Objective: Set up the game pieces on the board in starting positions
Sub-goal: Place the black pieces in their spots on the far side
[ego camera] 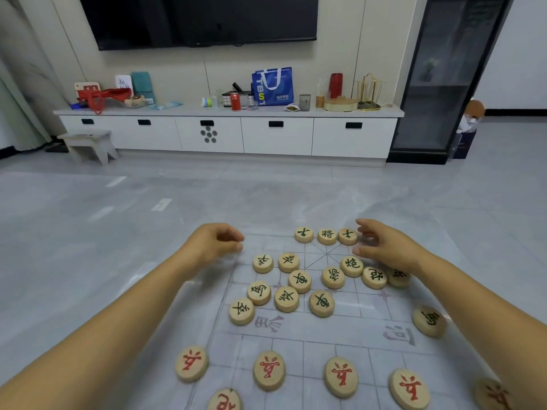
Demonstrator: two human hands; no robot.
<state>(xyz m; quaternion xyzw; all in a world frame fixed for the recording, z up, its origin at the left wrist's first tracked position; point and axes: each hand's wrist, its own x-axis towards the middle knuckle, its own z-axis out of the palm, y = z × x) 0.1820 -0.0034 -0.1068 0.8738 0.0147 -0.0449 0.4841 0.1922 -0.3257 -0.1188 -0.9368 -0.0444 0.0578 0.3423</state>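
My right hand (384, 247) hangs released beside the far-row pieces (327, 236) of the board (325, 328); my left hand (214, 242) curls at its far-left corner, and I cannot tell whether it grasps anything.

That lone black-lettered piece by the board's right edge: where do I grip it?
Pinch the lone black-lettered piece by its rim, thumb and finger on opposite sides, coming down from above. It is a thick disc lying flat, face up, nothing touching it, so the rim is free all round.
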